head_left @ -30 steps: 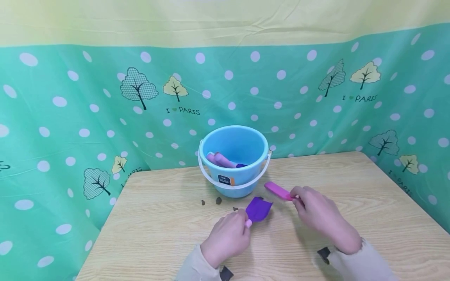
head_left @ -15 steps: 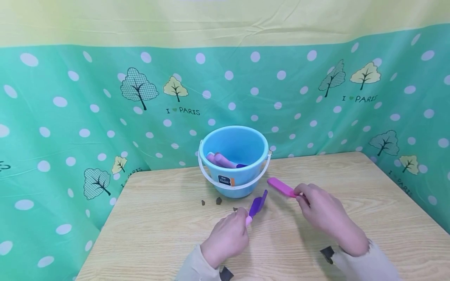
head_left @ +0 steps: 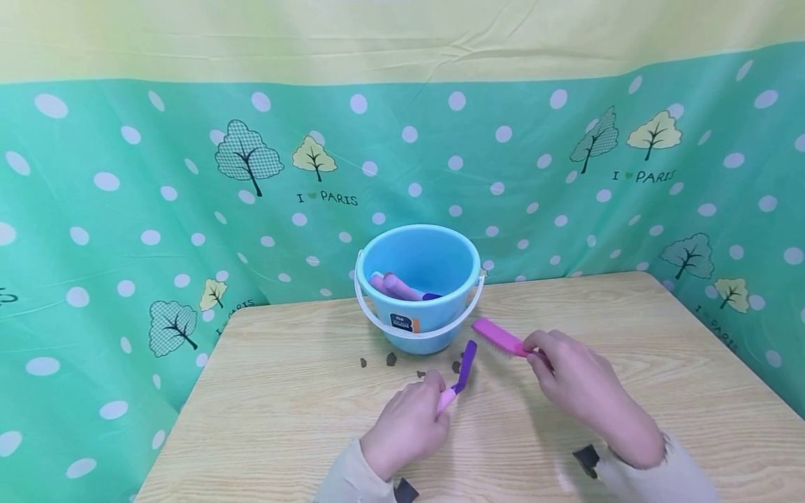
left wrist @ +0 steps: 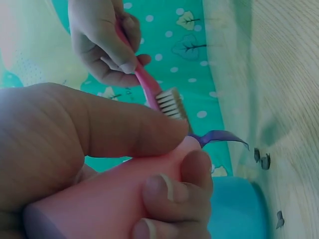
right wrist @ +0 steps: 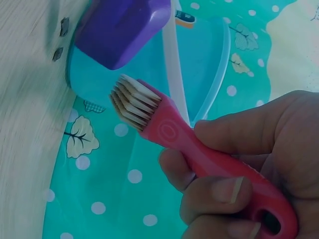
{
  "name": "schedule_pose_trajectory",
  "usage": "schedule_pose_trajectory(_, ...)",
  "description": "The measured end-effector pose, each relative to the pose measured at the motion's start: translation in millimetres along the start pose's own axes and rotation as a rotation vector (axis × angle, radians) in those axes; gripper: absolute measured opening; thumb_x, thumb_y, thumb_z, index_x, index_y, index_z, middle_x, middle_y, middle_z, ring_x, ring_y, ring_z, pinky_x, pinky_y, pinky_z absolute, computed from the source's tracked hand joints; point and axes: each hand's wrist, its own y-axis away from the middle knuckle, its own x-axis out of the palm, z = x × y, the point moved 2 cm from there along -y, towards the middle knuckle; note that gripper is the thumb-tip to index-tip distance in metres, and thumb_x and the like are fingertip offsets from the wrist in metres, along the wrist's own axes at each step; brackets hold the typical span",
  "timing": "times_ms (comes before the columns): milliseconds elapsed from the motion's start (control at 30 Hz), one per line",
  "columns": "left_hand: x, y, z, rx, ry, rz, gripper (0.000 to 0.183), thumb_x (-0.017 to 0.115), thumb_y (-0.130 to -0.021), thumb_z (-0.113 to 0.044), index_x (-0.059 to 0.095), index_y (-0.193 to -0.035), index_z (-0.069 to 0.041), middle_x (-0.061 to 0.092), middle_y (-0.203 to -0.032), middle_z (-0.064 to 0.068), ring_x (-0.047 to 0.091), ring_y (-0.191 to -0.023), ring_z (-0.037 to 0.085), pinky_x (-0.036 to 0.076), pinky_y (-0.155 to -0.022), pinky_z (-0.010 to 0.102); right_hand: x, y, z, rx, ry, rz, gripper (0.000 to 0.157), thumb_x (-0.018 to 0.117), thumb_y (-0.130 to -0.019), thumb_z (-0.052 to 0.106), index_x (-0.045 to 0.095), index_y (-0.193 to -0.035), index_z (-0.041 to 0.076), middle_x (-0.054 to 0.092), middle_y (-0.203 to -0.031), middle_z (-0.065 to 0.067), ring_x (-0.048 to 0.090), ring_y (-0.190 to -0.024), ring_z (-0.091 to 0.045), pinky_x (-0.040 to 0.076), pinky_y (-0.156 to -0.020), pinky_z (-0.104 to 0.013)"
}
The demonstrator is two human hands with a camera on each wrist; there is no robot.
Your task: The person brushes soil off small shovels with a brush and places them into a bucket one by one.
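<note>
My left hand (head_left: 409,423) grips the pink handle (left wrist: 114,194) of a toy shovel (head_left: 467,365). Its purple blade, turned edge-on in the head view, hangs above the table in front of the bucket. Pinched in my right hand (head_left: 581,391) is a pink brush (head_left: 497,337) with pale bristles (right wrist: 134,102) pointing down. The brush head is held to the right of the blade, apart from it in the head view. Small dark crumbs (head_left: 391,359) lie on the table before the bucket; another dark bit (head_left: 456,366) shows just left of the blade.
A light-blue bucket (head_left: 437,318) with a white handle stands at the table's back edge, behind both tools. Pink-handled tools (head_left: 401,288) lean inside it. A green dotted curtain (head_left: 534,140) hangs behind the wooden table (head_left: 270,419).
The shovel blade has turned from facing up to edge-on, uncovering dark bits near the bucket. My right hand has moved slightly right and toward me, with the brush head tipped over, bristles visible.
</note>
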Motion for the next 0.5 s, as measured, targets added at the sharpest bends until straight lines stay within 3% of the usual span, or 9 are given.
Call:
schedule_pose_trajectory(233,0.9,-2.3,0.1,0.025,0.001,-0.007,0.014,0.062,-0.081,-0.004,0.056,-0.094,-0.007,0.047,-0.076,-0.005,0.045,-0.067,0.011,0.040,-0.058,0.026,0.1,3.4,7.5,-0.035,-0.009,0.013,0.013,0.065,-0.086,0.007,0.067,-0.098,0.012,0.050,-0.072,0.006,0.040,-0.054,-0.008,0.035,-0.044,-0.024)
schedule_pose_trajectory(367,0.7,-2.8,-0.4,0.030,0.030,-0.001,0.004,0.059,-0.088,-0.008,0.056,-0.087,-0.009,0.046,-0.073,-0.004,0.043,-0.065,0.011,0.039,-0.057,0.026,0.8,5.1,12.9,-0.058,-0.013,0.016,0.013,0.067,-0.085,0.006,0.067,-0.096,0.014,0.052,-0.074,0.007,0.040,-0.056,-0.007,0.035,-0.046,-0.023)
schedule_pose_trajectory(500,0.9,-3.7,-0.7,0.033,0.061,0.009,0.009,0.056,-0.094,-0.013,0.055,-0.086,-0.009,0.046,-0.069,-0.003,0.043,-0.060,0.011,0.038,-0.053,0.025,3.1,6.5,18.2,-0.071,-0.032,0.028,0.015,0.067,-0.085,0.006,0.068,-0.096,0.016,0.054,-0.076,0.009,0.041,-0.058,-0.006,0.036,-0.047,-0.023)
